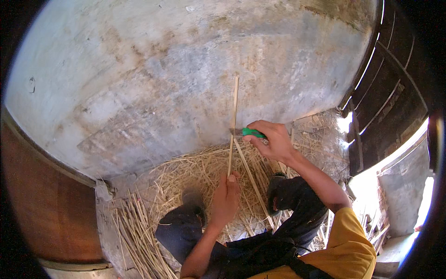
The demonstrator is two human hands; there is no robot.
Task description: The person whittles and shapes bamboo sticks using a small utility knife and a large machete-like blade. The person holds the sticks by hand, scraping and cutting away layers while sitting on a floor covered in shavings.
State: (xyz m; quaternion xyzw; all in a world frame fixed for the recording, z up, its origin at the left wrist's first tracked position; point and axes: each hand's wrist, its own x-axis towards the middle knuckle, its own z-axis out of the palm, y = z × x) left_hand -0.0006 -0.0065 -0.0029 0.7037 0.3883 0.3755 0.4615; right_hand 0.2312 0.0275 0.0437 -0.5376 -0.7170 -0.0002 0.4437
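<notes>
My left hand (226, 197) is closed round the lower end of a thin, pale bamboo strip (235, 102), which rises nearly upright in front of the wall. Up and to the right, my right hand (274, 139) grips a green-handled knife (253, 133). Its short, dark blade points left and meets the strip about midway along, though the exact contact is too small to make out. A second, longer pale strip (251, 179) slants down from just below the knife toward my legs; what it leans on is partly hidden.
A stained grey wall (186, 93) stands close in front. Straw-like shavings (181, 169) cover the floor round my feet. Several cut strips (137, 232) lie in a pile at the left, near a brown wooden panel (46, 200). Dark boards (390, 88) stand at the right.
</notes>
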